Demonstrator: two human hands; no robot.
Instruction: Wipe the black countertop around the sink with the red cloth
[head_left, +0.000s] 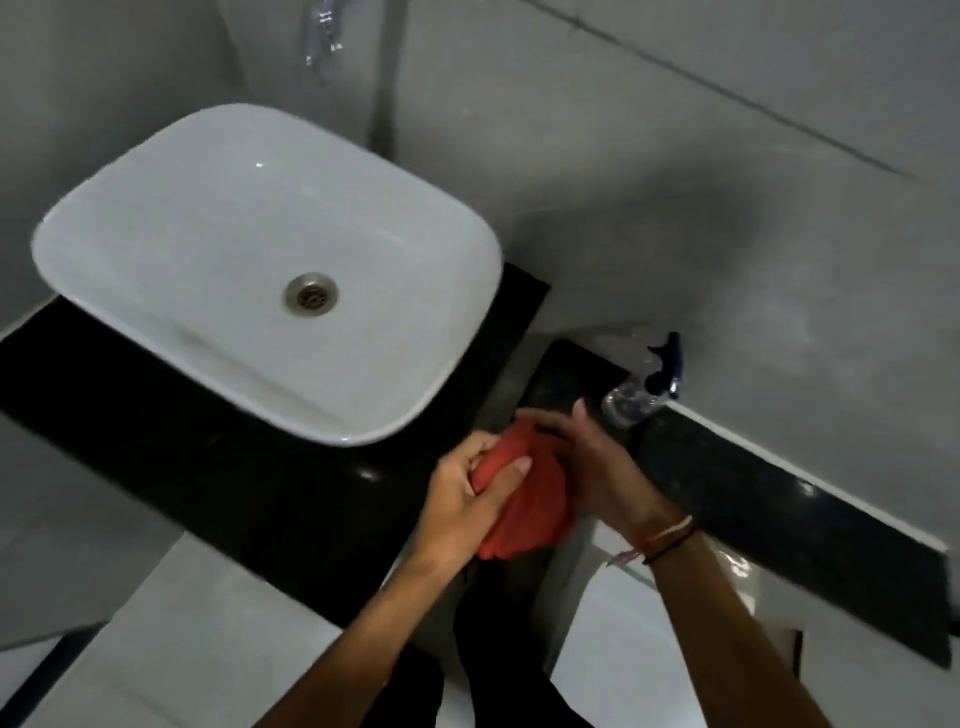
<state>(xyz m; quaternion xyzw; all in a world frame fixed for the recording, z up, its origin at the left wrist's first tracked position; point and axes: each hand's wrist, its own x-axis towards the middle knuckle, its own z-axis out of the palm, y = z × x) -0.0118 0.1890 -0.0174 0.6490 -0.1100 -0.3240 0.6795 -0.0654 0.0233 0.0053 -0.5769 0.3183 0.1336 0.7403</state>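
A bunched red cloth (524, 499) is held between both hands just off the right front corner of the black countertop (197, 441). My left hand (467, 499) grips its left side with the thumb across the top. My right hand (592, 462) cups it from the right, fingers curled over the upper edge. A white basin sink (156, 223) with a metal drain (310, 293) stands on the countertop, up and left of the hands.
A clear spray bottle with a dark blue trigger head (644, 389) stands on a lower black ledge (779, 499) along the right wall. A chrome tap (322, 36) is on the grey wall above the sink. White floor tiles lie below.
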